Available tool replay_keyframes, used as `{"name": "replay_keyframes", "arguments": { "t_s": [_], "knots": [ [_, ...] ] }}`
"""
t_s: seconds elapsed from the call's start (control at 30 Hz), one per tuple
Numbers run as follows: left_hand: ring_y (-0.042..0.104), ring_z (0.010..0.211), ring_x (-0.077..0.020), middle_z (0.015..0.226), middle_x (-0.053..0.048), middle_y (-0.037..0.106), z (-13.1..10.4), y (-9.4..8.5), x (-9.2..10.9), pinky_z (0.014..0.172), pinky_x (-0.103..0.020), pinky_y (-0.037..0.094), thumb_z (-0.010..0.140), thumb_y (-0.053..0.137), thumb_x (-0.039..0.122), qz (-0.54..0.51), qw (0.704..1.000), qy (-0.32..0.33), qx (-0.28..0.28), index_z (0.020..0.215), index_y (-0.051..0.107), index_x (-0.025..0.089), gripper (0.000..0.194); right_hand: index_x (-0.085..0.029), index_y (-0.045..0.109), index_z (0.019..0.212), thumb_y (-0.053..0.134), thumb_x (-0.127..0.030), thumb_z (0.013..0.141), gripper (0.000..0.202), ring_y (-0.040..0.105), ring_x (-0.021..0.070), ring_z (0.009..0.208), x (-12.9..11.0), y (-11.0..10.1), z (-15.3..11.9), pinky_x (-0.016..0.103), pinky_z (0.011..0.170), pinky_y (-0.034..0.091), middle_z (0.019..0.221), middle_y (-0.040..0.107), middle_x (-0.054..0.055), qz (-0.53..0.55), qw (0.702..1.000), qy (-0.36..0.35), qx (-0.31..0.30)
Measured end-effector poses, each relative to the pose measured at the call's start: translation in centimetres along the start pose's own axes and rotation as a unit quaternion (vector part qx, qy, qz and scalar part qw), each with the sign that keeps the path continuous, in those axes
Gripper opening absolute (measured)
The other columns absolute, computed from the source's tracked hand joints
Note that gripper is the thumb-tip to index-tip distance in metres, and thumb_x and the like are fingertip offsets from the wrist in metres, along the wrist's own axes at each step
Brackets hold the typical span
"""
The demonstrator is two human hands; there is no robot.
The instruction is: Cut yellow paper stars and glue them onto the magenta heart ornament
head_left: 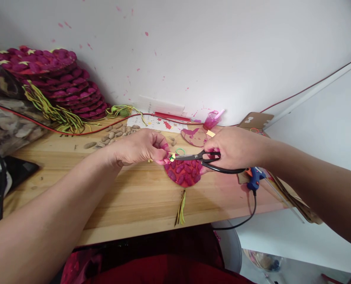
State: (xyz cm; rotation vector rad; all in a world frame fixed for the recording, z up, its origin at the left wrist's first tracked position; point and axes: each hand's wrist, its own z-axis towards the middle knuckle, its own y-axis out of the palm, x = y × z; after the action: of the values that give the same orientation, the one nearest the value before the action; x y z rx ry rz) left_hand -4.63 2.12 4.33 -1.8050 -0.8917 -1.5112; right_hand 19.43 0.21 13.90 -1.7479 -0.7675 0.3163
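Note:
My left hand (151, 148) pinches a small yellow paper piece (172, 157) with a bit of green on it. Black-handled scissors (194, 157) are in my right hand (234, 148), their blade tips right at the yellow piece. Below both hands lies a round disc (183, 173) covered in magenta-painted lumps that look like peanuts. A yellow, green and dark tassel (180, 209) hangs from its near edge. Just behind the blades a thin green ring (180, 151) shows.
Painted discs (75, 92) stand stacked at the back left, beside loose peanuts (113, 134). A blue glue gun (255, 178) with a black cord rests at the right. Behind are a bare cardboard disc (194, 137) and a pink cup (212, 119). A red cable (119, 121) crosses the table.

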Motion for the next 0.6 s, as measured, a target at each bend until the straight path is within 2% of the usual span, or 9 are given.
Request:
{"name": "replay_keyframes", "arguments": {
  "t_s": [0.6],
  "knots": [
    [0.060, 0.056, -0.0129, 0.062, -0.001, 0.068, 0.03, -0.24, -0.17, 0.056, -0.022, 0.046, 0.061, 0.071, 0.012, 0.032, 0.999, 0.009, -0.007, 0.064, 0.070, 0.019, 0.008, -0.019, 0.046, 0.054, 0.054, -0.050, 0.079, 0.041, 0.030, 0.0115, 0.049, -0.08, 0.44, 0.02, 0.032, 0.053, 0.015, 0.051, 0.043, 0.000, -0.021, 1.000, 0.003, 0.004]
  ]
}}
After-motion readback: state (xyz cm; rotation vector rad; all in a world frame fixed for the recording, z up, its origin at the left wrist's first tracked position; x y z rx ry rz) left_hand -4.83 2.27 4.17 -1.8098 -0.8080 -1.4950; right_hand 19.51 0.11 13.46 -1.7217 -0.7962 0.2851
